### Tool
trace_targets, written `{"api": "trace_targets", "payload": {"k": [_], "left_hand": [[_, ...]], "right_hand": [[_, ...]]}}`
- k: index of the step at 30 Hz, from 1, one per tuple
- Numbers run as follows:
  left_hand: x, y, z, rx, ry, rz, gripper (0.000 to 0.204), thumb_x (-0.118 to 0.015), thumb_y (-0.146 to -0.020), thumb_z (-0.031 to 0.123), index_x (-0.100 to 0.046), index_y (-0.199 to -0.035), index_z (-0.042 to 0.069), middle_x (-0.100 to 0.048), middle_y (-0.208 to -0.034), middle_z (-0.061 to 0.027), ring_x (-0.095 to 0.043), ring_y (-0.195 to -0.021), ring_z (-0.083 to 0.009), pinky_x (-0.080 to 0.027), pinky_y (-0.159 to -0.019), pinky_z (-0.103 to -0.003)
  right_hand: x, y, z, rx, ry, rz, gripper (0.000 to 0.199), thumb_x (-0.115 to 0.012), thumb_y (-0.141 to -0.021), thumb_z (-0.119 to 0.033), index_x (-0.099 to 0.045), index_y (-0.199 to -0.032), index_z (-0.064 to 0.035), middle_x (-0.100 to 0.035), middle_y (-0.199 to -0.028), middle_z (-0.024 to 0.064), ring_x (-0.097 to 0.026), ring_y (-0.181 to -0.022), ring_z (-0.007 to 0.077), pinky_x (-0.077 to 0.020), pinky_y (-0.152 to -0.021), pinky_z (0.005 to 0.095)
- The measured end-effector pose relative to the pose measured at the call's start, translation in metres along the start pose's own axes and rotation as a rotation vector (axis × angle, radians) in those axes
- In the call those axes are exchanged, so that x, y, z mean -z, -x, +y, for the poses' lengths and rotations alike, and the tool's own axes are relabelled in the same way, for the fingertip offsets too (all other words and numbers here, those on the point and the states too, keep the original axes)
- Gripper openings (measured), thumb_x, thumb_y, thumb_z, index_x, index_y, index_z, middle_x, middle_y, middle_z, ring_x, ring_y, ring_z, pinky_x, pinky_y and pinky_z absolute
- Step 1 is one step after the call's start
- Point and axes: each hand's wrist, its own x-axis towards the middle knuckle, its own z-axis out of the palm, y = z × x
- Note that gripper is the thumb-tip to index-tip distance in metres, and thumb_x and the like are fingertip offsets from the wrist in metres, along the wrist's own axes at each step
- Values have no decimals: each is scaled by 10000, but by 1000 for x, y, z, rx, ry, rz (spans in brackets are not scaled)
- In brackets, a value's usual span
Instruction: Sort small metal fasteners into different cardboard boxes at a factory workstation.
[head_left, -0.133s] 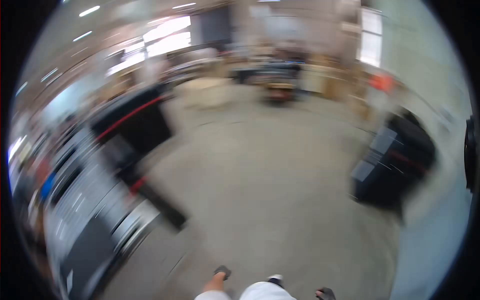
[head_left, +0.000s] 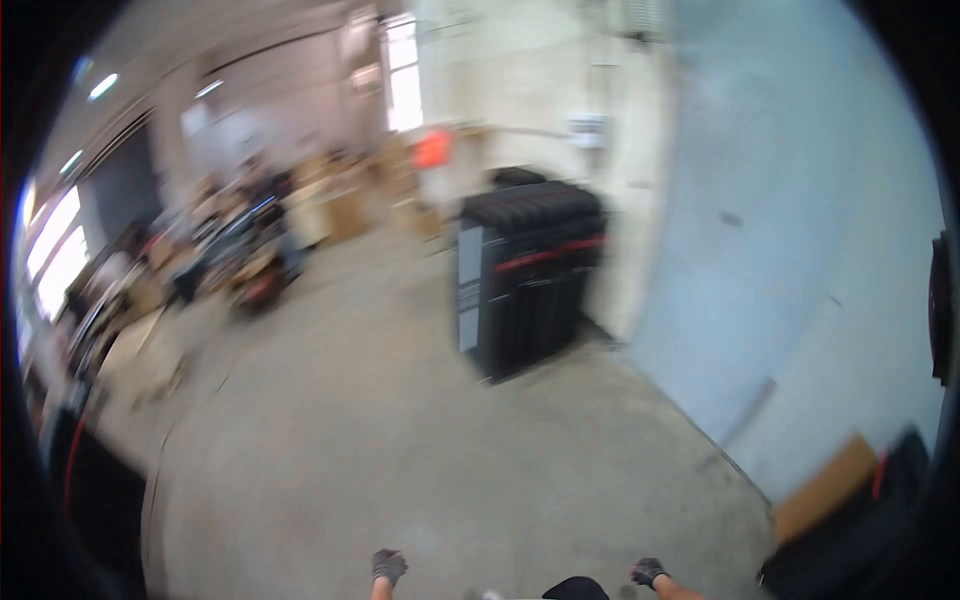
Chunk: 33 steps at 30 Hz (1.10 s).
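Observation:
My left hand [head_left: 389, 565], in a dark grey fingerless glove, hangs low at the bottom edge with its fingers curled in and nothing visible in them. To the right, my right hand [head_left: 648, 572] wears a similar glove, its fingers also curled and holding nothing that I can see. Neither hand touches anything; bare concrete floor [head_left: 420, 470] lies under both. Some distance ahead stands a tall stack of black cases [head_left: 540, 280] with red trim and pale labels on one side. The dark toe of a shoe or knee shows between my hands, too unclear to name.
A pale blue panel [head_left: 740, 200] runs along the right wall. Black cases with a brown cardboard piece [head_left: 825, 490] lean at the lower right. Another black case [head_left: 100, 500] stands at the left edge. Cluttered boxes [head_left: 330, 205] and a pale table [head_left: 135, 345] fill the back left.
My view has swung to the right: the right-hand black stack now sits near the middle, and the left cases have moved to the edge. Both hands stay low with nothing held.

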Motion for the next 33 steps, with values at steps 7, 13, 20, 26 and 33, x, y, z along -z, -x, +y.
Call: {"api": "trace_targets", "payload": {"k": [7, 13, 20, 26, 33], "left_hand": [[-367, -139, 338, -440, -83, -314, 69, -547, -865, 6, -616, -867, 11, -632, -701, -100, -638, -596, -229, -517, -516, -326], [-501, -200, 269, -387, -545, -422, 208, -631, -877, 241, -683, -957, 56, -680, -772, -66, -617, -661, -186, -517, -643, -347], [-632, -229, 381, -206, -228, -526, 161, -572, -863, 146, -664, -766, 58, -591, -603, -20, -508, -504, -125, -437, -493, -300], [-757, -365, 444, -441, -257, -437, 143, -584, -828, 139, -641, -738, 43, -595, -592, -50, -499, -493, -145, -433, -500, -312], [-905, -446, 568, -715, -241, -657, 192, -652, -843, 175, -650, -986, 46, -676, -858, -68, -616, -734, -192, -496, -701, -317]], "right_hand": [[23, -98, 189, -186, -9, 65, 310, -573, -810, -372, -737, -914, -130, -711, -943, 135, -688, -825, 308, -527, -722, 422], [306, -228, 161, -110, 2, 209, 349, -536, -804, -387, -733, -907, -118, -695, -975, 176, -670, -918, 335, -508, -787, 434], [878, -279, 14, 432, 325, 1035, 362, -561, -754, -100, -603, -1112, -78, -577, -1013, 154, -584, -934, 350, -506, -768, 449], [1161, -329, -53, 461, 1189, 1331, 324, -452, -901, -183, -563, -1201, -234, -544, -1329, 73, -487, -1268, 266, -303, -1093, 500], [1303, -395, -71, 495, 1358, 1162, 285, -513, -903, -250, -589, -1170, -185, -562, -1277, 98, -550, -1179, 273, -447, -950, 430]]}}
